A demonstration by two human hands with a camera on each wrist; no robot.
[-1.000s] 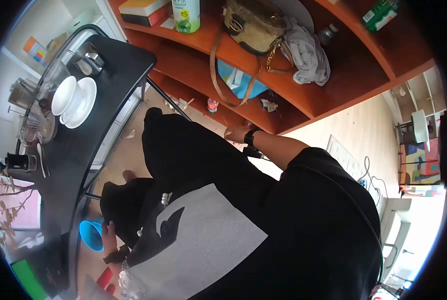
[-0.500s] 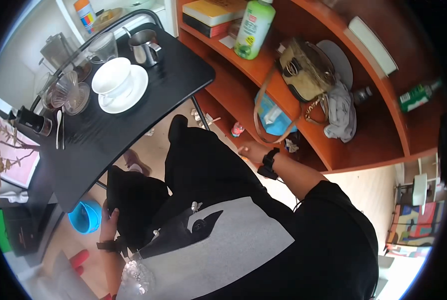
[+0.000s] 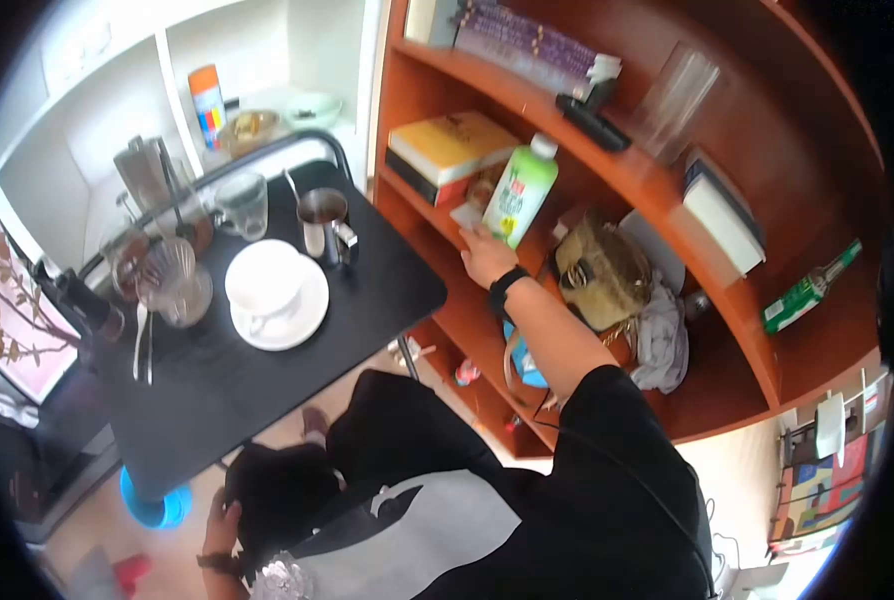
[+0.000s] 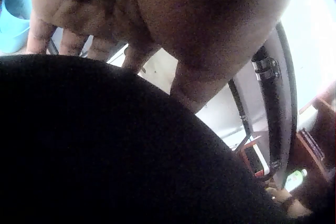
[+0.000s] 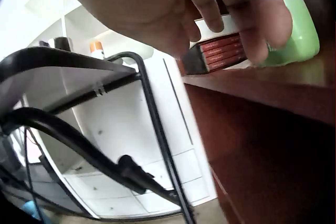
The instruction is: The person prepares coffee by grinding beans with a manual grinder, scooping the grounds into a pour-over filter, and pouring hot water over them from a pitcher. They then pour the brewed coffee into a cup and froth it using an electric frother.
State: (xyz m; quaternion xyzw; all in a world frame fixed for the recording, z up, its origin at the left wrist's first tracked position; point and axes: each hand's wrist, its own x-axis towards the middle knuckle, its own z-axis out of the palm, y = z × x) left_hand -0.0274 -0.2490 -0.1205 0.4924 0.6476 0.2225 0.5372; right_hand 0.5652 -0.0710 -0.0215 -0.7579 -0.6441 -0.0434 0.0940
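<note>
My right hand [image 3: 489,260] reaches to the shelf, fingers at the lower part of a green bottle [image 3: 523,198] with a white cap. In the right wrist view, the fingers [image 5: 273,16] hang extended beside the green bottle, overlapping its side and not wrapped around it. My left hand [image 3: 223,524] lies against the black-clothed leg [image 3: 282,490], its fingers stretched out along the cloth in the left wrist view. Yellow and black books [image 3: 457,148] lie left of the bottle, and a tan handbag [image 3: 604,272] sits to its right.
A black table [image 3: 227,400] at left bears a white cup [image 3: 265,275] on a saucer, a metal pitcher [image 3: 324,215] and glassware. The red-brown shelf [image 3: 567,120] curves along the right. A blue bucket [image 3: 157,505] stands on the floor beneath the table's near end.
My right hand has risen from beside the knee to the green bottle on the shelf. The head view has shifted, showing more of the upper shelves. My left hand stays by the leg.
</note>
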